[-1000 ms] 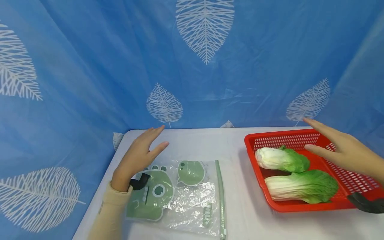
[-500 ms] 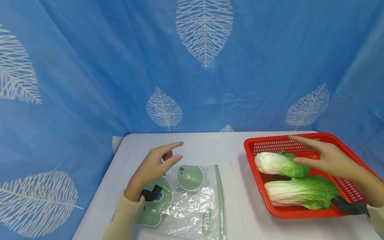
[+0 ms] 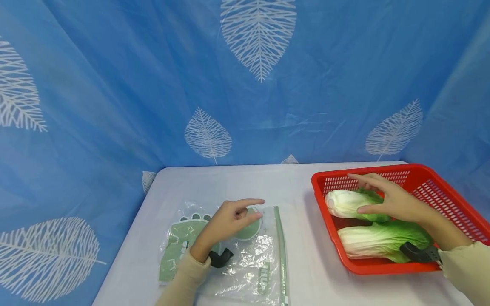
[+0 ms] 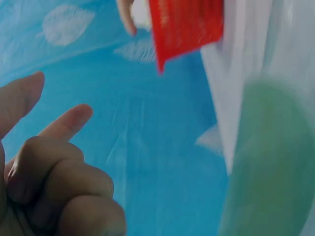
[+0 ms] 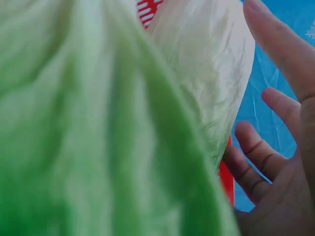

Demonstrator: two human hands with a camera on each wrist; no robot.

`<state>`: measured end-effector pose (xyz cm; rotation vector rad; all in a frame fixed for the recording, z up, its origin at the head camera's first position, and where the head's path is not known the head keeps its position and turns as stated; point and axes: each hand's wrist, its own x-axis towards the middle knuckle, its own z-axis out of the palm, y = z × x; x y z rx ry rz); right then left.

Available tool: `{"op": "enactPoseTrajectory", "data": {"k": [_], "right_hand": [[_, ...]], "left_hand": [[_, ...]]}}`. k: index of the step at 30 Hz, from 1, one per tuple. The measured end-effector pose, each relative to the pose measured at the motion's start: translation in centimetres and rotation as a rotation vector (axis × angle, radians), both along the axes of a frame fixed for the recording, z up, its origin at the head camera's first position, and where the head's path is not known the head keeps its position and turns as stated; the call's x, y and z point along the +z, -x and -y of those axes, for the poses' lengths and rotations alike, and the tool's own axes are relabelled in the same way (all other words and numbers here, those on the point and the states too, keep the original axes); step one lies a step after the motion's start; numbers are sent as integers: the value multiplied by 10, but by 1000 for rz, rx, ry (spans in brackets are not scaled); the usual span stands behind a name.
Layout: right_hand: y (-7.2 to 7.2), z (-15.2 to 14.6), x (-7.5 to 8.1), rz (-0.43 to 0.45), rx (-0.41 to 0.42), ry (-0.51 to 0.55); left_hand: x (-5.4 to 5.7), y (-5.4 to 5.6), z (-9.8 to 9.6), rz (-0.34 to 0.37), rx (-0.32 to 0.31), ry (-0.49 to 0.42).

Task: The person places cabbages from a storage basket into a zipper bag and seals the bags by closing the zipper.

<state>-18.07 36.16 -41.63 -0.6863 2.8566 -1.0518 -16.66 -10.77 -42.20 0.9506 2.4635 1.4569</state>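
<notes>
Two Chinese cabbages lie side by side in a red plastic basket (image 3: 373, 269). My right hand (image 3: 394, 202) is over the farther cabbage (image 3: 344, 204), thumb and fingers spread apart around its leafy part. In the right wrist view the same hand (image 5: 275, 152) has nothing between thumb and fingers, with the pale cabbage (image 5: 206, 64) beside them. The nearer cabbage (image 3: 377, 241) lies below my right wrist. My left hand (image 3: 226, 219) hovers over a clear zip bag (image 3: 249, 259) with green cartoon prints, index finger and thumb extended, other fingers curled in, holding nothing.
A white-covered table (image 3: 291, 187) carries the bag at left and the basket at right. The bag's green zip strip (image 3: 281, 255) faces the basket. A blue curtain (image 3: 325, 85) with white leaf prints hangs behind and at the sides.
My left hand has moved right across the bag, its outer fingers curling in. My right hand has come left and lower, from the basket's right side to the farther cabbage.
</notes>
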Motion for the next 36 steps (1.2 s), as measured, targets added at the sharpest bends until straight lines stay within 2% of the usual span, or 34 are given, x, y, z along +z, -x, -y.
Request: {"op": "enactPoseTrajectory", "data": {"k": [7,11,19,21,24,27,31,33,36], "right_hand": [[3,-6,-6,41,39,21],[6,-6,-10,36,53,14],[9,-6,-20,49,119,-44],[9,-5,-23,62,134,-42],[11,-4,-27,70,134,-43],[12,-4,-30,61,112,-64],[12,-5,-33,54,80,-101],[13,-5,-33,63,68,-109],[12,-4,-32,76,54,-119]], "left_hand": [[-26,-7,-38,46,-80,107],[-40,-9,-46,94,-114,132],[-62,-7,-52,167,-103,140],[-67,-7,-54,149,-99,173],[-73,-8,-57,76,-88,251],[-76,-10,-60,3,-76,327],[-77,-11,-62,-50,-61,393],[-78,-12,-62,-66,-74,424],[-79,-12,-62,-97,-125,469]]}}
